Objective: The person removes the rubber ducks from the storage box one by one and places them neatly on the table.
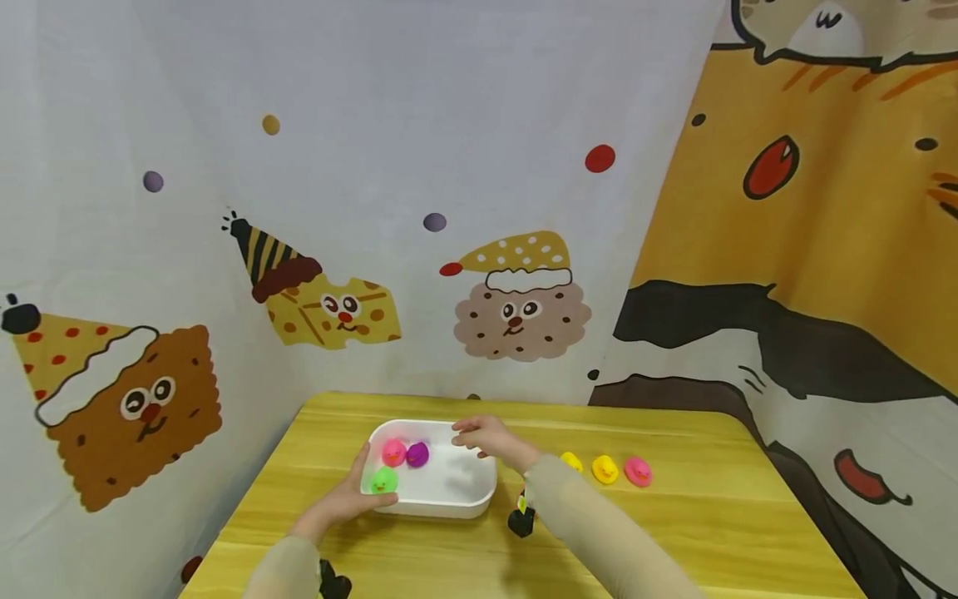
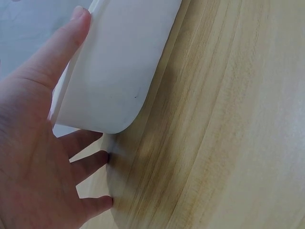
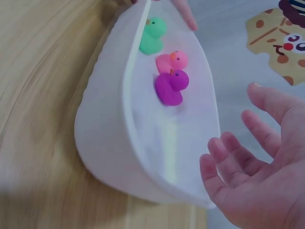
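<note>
A white plastic bin [image 1: 445,504] with rounded corners sits on the table. Inside, toward its left end, are a pink rubber duck [image 1: 393,452], a purple rubber duck [image 1: 417,454] and a green rubber duck [image 1: 385,480]. My left hand [image 1: 358,492] holds the bin's near left corner, thumb along the front wall and fingers round the left side. In the left wrist view its lower fingers are spread beside the corner. Over the bin's far right part hovers my right hand [image 1: 490,438], fingers loosely bent, with nothing in them, as the right wrist view also shows.
Right of the bin, a yellow rubber duck [image 1: 604,469] and another pink rubber duck [image 1: 639,472] stand on the wooden table [image 1: 718,532]. One more yellow duck [image 1: 572,462] is partly hidden by my right sleeve. A cartoon-printed curtain [image 1: 449,100] hangs behind the table.
</note>
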`<state>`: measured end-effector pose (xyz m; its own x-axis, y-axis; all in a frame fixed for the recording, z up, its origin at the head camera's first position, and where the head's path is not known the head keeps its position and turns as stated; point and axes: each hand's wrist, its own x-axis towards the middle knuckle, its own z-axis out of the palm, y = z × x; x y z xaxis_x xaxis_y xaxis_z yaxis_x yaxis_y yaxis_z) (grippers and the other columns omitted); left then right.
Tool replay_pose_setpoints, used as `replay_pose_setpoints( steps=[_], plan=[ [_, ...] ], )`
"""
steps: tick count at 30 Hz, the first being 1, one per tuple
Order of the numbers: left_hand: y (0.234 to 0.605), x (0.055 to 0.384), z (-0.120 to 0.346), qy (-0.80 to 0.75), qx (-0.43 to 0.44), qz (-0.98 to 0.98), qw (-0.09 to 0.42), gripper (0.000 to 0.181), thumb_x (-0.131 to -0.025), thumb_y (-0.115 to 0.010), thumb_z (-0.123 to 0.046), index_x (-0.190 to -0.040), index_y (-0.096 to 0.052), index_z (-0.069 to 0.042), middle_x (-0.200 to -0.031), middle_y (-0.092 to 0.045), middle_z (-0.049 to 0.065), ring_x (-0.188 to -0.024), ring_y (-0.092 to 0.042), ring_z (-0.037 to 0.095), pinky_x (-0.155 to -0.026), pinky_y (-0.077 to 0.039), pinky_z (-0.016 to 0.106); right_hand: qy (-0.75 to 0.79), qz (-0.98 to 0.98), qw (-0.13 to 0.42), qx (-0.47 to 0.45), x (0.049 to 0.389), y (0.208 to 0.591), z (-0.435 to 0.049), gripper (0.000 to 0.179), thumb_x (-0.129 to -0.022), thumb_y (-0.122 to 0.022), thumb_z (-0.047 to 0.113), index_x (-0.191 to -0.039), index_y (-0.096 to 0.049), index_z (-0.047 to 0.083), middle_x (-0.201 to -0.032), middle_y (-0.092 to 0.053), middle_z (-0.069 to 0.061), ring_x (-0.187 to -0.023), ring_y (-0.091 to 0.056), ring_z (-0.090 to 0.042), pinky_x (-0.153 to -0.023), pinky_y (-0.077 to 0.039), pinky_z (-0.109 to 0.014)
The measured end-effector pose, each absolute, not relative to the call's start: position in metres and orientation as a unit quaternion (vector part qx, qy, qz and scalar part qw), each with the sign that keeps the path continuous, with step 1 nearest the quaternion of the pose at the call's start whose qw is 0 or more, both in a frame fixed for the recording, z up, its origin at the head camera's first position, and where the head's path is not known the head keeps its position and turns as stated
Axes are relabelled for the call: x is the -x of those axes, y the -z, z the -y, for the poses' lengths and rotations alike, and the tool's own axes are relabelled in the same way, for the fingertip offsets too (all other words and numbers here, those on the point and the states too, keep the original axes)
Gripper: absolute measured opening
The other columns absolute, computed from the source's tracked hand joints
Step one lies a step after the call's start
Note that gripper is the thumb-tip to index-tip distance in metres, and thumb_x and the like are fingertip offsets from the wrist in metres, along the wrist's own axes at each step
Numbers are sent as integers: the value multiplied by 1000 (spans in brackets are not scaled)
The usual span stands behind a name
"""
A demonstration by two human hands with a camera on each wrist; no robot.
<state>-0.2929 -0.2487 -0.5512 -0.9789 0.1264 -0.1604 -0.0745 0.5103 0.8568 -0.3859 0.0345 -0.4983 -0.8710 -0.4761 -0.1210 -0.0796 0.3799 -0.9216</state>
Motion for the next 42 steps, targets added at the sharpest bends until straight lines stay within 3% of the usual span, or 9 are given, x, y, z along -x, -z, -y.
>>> replay_pose_setpoints(
  steps=[5, 11, 20, 29, 36, 42],
  plan=[
    [552, 293, 248, -499, -17, -861, 99, 119, -79, -81, -30, -154, 9, -4, -154, -3, 36, -135, -16, 58, -106, -15, 69, 545, -797, 202, 163, 390, 504, -20, 37, -90, -69, 19, -123, -63, 2, -111, -66, -7, -108, -55, -41, -88, -47, -59],
    [552, 292, 248, -502, -11, -860, 93, 120, -77, -82, -28, -154, 9, -4, -152, -8, 38, -133, -22, 59, -106, -19, 69, 524, -810, 204, 164, 391, 512, -1, 40, -89, -69, 18, -125, -62, 2, -109, -67, -5, -101, -57, -36, -84, -49, -57],
    [551, 293, 246, -494, -17, -864, 97, 119, -79, -80, -33, -154, 8, -6, -153, -6, 36, -133, -23, 59, -103, -22, 72, 510, -820, 215, 148, 390, 522, 16, 51, -87, -70, 18, -135, -55, 9, -113, -65, -8, -109, -56, -35, -85, -48, -55],
    [553, 291, 247, -507, -16, -857, 88, 119, -78, -82, -27, -153, 8, -3, -153, -6, 37, -133, -25, 57, -105, -21, 69, 488, -834, 210, 149, 395, 535, 30, 52, -84, -75, 17, -133, -58, 9, -123, -59, -18, -99, -60, -32, -75, -51, -52],
    [552, 289, 246, -500, -7, -861, 92, 120, -77, -82, -29, -154, 8, -6, -151, -11, 39, -130, -29, 58, -104, -24, 69, 468, -845, 199, 165, 395, 539, 38, 52, -83, -75, 14, -132, -59, 7, -123, -61, -14, -97, -59, -26, -68, -51, -47],
    [550, 289, 247, -499, -8, -861, 94, 121, -77, -82, -29, -154, 8, -7, -151, -12, 39, -129, -30, 59, -103, -25, 70, 457, -849, 174, 200, 392, 543, 43, 54, -81, -76, 11, -131, -59, 2, -120, -64, -17, -90, -57, -21, -54, -45, -35]
  ],
)
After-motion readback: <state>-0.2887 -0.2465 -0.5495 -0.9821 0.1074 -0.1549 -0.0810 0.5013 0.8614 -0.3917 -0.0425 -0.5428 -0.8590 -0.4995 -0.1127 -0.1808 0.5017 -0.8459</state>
